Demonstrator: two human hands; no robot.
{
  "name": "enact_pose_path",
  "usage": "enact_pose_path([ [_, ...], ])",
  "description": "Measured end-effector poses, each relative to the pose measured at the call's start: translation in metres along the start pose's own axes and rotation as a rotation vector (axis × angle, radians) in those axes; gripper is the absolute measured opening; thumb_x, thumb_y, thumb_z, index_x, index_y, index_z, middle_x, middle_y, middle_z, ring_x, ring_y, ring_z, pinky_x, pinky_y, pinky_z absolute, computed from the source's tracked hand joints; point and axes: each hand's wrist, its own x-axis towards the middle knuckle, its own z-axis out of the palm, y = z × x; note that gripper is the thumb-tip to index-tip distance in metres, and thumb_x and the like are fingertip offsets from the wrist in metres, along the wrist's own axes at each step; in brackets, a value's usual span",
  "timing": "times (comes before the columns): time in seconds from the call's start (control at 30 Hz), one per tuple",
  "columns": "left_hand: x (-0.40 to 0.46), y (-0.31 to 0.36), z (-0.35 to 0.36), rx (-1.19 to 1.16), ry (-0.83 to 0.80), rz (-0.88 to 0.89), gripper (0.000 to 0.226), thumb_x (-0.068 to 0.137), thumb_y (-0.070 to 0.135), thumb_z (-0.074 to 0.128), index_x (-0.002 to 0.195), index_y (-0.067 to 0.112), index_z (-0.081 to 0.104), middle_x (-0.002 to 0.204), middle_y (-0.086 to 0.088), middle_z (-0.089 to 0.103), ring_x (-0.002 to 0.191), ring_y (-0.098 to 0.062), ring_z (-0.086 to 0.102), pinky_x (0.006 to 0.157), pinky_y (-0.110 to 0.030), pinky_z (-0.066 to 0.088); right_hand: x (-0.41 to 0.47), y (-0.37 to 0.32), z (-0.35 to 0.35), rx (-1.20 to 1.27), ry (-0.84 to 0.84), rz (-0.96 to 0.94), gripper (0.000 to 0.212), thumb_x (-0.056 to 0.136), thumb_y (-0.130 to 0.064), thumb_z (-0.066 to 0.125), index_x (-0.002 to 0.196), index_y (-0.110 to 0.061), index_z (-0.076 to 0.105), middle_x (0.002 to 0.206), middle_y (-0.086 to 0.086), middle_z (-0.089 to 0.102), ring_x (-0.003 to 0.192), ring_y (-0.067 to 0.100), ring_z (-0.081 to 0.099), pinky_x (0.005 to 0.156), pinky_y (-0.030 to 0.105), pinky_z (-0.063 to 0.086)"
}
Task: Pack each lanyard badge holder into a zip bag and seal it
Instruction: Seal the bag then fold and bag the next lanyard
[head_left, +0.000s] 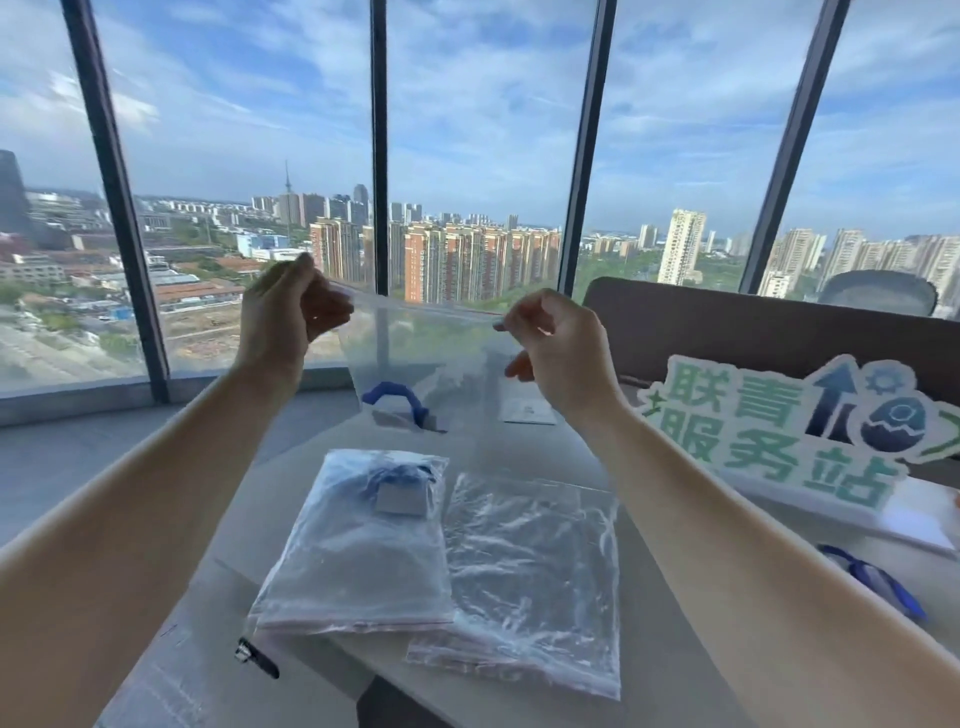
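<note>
Tall windows and a city skyline fill the background beyond your grey desk (519, 452). You hold a clear zip bag (415, 353) up in the air at twelve o'clock, its mouth edge stretched nearly level between your hands and its body hanging down, so its long axis looks roughly vertical. Your left hand (291, 312) pinches the upper left corner at eleven o'clock; your right hand (556, 343) pinches the upper right corner at one o'clock. A blue lanyard (395, 397) with its badge holder sits in the bag's bottom left corner, so the loading looks done; whether the zip is closed you cannot tell from here. On the desk at six o'clock lies a packed bag (358, 540) with a lanyard inside, its zip edge toward you. Just beside it, at five o'clock, lies an empty bag (530, 582). Another blue lanyard (878, 582) waits at four o'clock, near a green sign (779, 436), so at least one more remains to pack.
</note>
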Motion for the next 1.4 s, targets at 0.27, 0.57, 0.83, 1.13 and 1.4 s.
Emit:
enact_pose_path([
  [0.27, -0.081, -0.1, -0.095, 0.673, 0.024, -0.18, 0.027, 0.094, 0.02, 0.054, 0.076, 0.004, 0.067, 0.06, -0.009, 0.063, 0.055, -0.024, 0.059, 0.052, -0.029, 0.053, -0.105, 0.083, 0.066, -0.149, -0.345, 0.235, 0.01, 0.086, -0.02, 0.069, 0.08, -0.013, 0.072, 0.075, 0.002, 0.073, 0.048, 0.009, 0.058, 0.061, 0.036, 0.054],
  [0.57, -0.169, -0.1, -0.066, 1.683, -0.238, 0.019, 0.024, 0.085, 0.033, 0.049, 0.071, 0.021, 0.064, 0.076, 0.0, 0.057, 0.078, -0.023, 0.05, 0.07, -0.034, 0.039, -0.174, 0.107, -0.015, -0.319, -0.275, 0.445, 0.017, 0.087, -0.037, 0.063, 0.079, -0.023, 0.066, 0.075, -0.002, 0.068, 0.07, 0.014, 0.06, 0.069, 0.033, 0.049],
  [0.83, -0.261, -0.136, 0.128, 0.9, -0.887, 0.166, 0.011, 0.087, 0.025, 0.06, 0.08, 0.026, 0.068, 0.083, 0.011, 0.064, 0.077, -0.012, 0.059, 0.07, -0.029, 0.044, -0.246, 0.148, -0.229, -0.926, 0.069, 0.812, 0.028, 0.089, -0.038, 0.058, 0.11, -0.021, 0.063, 0.112, 0.0, 0.064, 0.101, 0.024, 0.062, 0.078, 0.028, 0.044],
  [1.13, -0.369, -0.175, 0.304, 0.708, -1.267, 0.222, 0.027, 0.092, 0.025, 0.048, 0.112, 0.026, 0.066, 0.118, 0.005, 0.062, 0.109, -0.018, 0.057, 0.091, -0.03, 0.044, -0.283, 0.143, -0.328, -1.133, -0.184, 1.114, 0.071, 0.078, -0.067, 0.051, 0.124, -0.014, 0.056, 0.134, 0.008, 0.052, 0.13, 0.033, 0.04, 0.102, 0.04, 0.037],
  [1.4, -0.388, -0.188, 0.357, 0.546, -1.297, -0.089, 0.039, 0.099, 0.027, 0.04, 0.137, 0.025, 0.047, 0.14, 0.007, 0.049, 0.131, -0.013, 0.042, 0.102, -0.022, 0.031, -0.285, 0.157, -0.349, -0.958, -0.153, 0.926, 0.038, 0.083, -0.035, 0.063, 0.12, -0.025, 0.061, 0.126, -0.001, 0.064, 0.12, 0.022, 0.056, 0.1, 0.037, 0.043],
])
